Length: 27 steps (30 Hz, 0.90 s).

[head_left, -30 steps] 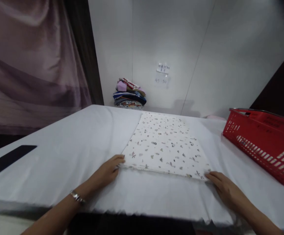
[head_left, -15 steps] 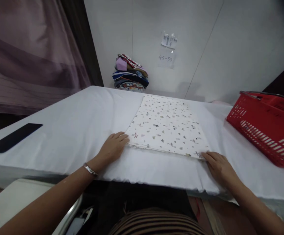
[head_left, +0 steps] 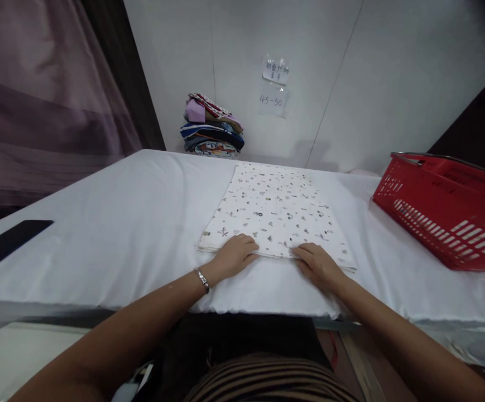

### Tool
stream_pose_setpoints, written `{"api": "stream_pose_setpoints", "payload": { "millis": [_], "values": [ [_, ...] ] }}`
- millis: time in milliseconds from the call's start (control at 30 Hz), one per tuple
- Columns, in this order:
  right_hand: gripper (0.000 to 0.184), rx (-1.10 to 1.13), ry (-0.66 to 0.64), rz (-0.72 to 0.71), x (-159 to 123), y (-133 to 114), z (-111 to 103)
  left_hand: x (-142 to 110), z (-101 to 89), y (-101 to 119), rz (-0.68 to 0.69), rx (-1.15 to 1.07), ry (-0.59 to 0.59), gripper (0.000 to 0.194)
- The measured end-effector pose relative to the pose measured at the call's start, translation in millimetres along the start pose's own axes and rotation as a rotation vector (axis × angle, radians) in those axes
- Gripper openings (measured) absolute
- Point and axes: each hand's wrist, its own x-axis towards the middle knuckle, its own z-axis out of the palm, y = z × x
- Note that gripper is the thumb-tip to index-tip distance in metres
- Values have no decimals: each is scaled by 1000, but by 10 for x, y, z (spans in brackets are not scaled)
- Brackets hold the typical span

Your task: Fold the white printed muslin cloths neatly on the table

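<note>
A white cloth (head_left: 275,212) printed with small grey and brown motifs lies folded flat on the table, its layers showing at the near edge. My left hand (head_left: 234,257) is closed on that near edge, left of its middle, fingers on top and thumb low at the rim. On the same edge, right of the middle, my right hand (head_left: 316,266) grips with its fingers over the cloth. Both near corners lie outside my hands. The fingertips under the edge are hidden.
White fabric covers the table (head_left: 142,223). To the right stands a red plastic basket (head_left: 443,206). A stack of folded cloths (head_left: 212,125) sits by the back wall, and a flat black item (head_left: 10,240) lies at the left. A pale stool (head_left: 28,357) is below the table.
Both hands have moved inward along the near edge, from the cloth's two corners toward its middle. The near edge now bends slightly away from me between them. The view has shifted a little.
</note>
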Motion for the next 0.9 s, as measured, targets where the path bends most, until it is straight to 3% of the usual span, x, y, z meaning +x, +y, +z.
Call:
{"api": "stream_pose_setpoints", "payload": {
  "millis": [267, 500, 633, 900],
  "values": [
    [26, 92, -8, -37, 254, -129, 85, 53, 73, -44, -44, -76, 35, 18],
    [28, 154, 122, -3, 206, -129, 196, 64, 105, -23, -74, -97, 81, 16],
    [25, 116, 115, -31, 177, -126, 240, 54, 92, -5, -44, -18, 119, 22],
    [26, 66, 104, -31, 185, -153, 241, 4, 64, 17, 7, 109, 33, 19]
  ]
}}
